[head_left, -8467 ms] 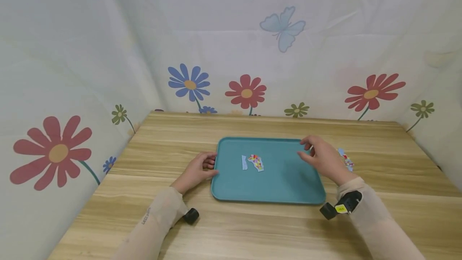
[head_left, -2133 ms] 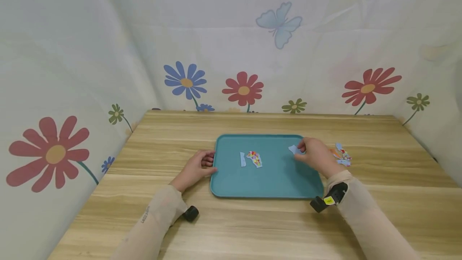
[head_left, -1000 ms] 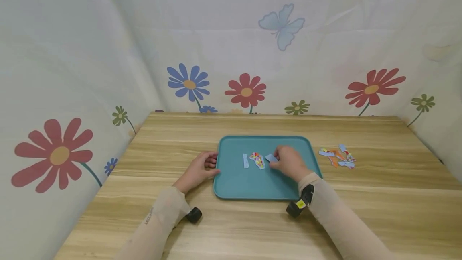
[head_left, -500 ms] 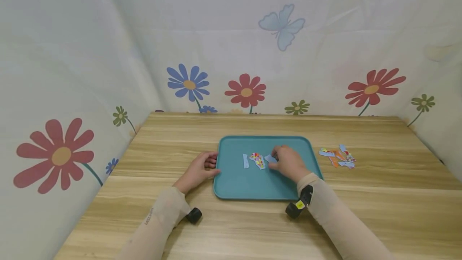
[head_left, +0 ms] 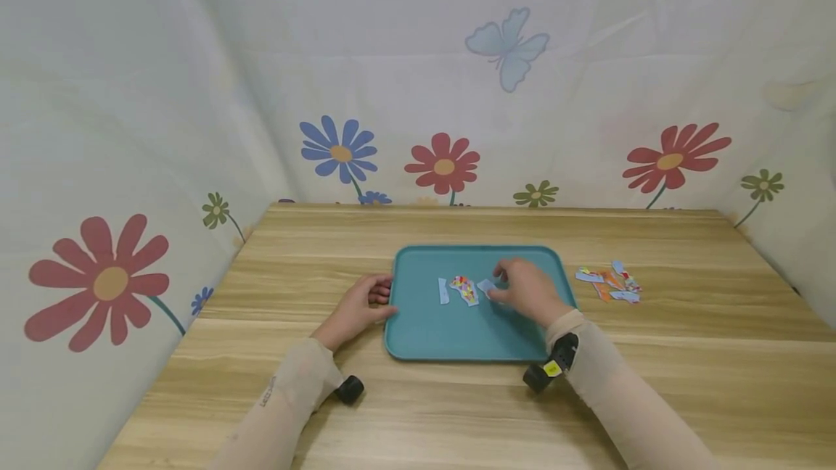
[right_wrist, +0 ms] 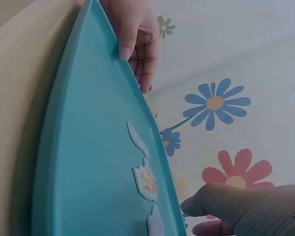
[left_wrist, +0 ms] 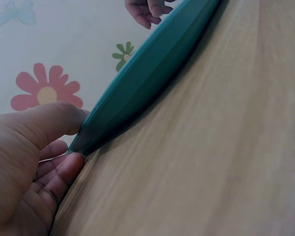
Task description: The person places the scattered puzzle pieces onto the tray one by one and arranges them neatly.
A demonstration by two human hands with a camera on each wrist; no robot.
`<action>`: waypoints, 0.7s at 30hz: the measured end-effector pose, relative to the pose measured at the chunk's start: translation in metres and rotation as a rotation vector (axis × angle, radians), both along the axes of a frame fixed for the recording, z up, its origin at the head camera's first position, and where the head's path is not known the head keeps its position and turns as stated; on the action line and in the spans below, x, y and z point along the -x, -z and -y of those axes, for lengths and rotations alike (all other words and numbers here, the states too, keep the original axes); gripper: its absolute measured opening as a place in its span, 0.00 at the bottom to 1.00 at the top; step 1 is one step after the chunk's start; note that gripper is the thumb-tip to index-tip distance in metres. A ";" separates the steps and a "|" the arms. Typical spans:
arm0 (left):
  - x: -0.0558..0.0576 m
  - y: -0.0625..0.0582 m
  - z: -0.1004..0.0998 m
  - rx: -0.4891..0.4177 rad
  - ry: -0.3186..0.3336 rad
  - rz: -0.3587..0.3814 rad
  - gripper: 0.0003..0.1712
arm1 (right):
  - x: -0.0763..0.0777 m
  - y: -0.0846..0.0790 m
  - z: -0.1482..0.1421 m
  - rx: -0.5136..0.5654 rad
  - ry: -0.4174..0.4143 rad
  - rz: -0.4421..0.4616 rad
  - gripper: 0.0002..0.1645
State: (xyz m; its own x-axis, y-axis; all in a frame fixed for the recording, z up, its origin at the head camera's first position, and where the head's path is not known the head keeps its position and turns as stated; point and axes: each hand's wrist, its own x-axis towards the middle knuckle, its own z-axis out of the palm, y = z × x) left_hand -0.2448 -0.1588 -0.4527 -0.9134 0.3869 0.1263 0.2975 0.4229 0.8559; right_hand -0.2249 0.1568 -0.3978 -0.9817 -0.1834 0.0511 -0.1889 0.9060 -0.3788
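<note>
Two hands | left hand [head_left: 358, 305] grips smooth teal tray [head_left: 457, 336] rim | right hand [head_left: 529, 290] pinches pale paper piece [head_left: 486, 286]

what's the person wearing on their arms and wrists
Both arms are in thin, close-fitting beige sleeves; the left sleeve has small dark lettering. A small black camera is strapped under each wrist; the right wrist camera carries a yellow sticker. The hands are bare.

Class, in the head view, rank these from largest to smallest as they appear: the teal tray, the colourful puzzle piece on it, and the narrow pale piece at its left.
1. teal tray
2. colourful puzzle piece
3. narrow pale piece
</note>
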 end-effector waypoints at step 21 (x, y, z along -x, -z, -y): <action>0.003 0.003 0.001 0.009 0.011 0.012 0.35 | -0.008 -0.023 -0.027 0.036 -0.032 -0.110 0.22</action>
